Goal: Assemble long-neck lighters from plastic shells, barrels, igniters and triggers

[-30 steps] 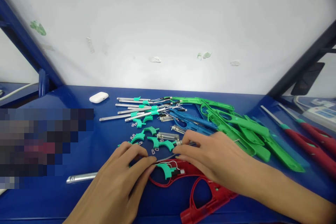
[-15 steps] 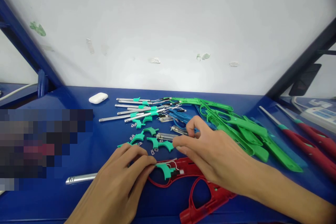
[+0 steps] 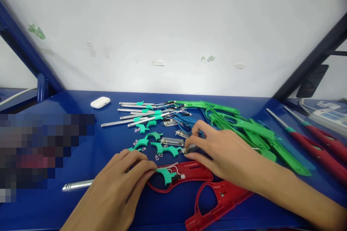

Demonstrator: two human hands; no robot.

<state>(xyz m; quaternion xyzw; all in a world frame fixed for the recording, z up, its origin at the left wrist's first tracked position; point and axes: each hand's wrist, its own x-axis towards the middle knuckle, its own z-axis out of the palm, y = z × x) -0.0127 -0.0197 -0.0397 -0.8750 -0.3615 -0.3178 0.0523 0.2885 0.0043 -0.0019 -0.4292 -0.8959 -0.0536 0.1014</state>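
Note:
My left hand (image 3: 119, 184) is closed over the front of a red lighter shell half (image 3: 199, 170), with fingertips beside a teal trigger (image 3: 166, 176) set in it. A metal lighter tube (image 3: 77, 185) sticks out left of that hand; its joint with the shell is hidden. Behind the trigger lie white wires and a small black-and-white part (image 3: 179, 177). Just above the shell, my right hand (image 3: 219, 155) pinches a clear fuel tank (image 3: 191, 148), its metal valve end pointing left. A second red shell half (image 3: 217, 209) lies below the right hand.
Loose teal triggers (image 3: 170, 150) and another clear tank (image 3: 172, 141) lie ahead of my hands. Metal tubes (image 3: 116, 123) with wires are behind them. Green shell halves (image 3: 249, 128) pile up at right, near red lighters (image 3: 317, 151). A white earbud case (image 3: 100, 102) sits back left.
My right hand has drawn back slightly, and the fuel tank now shows between its fingers. The left hand keeps its hold on the red shell half. The view has shifted slightly.

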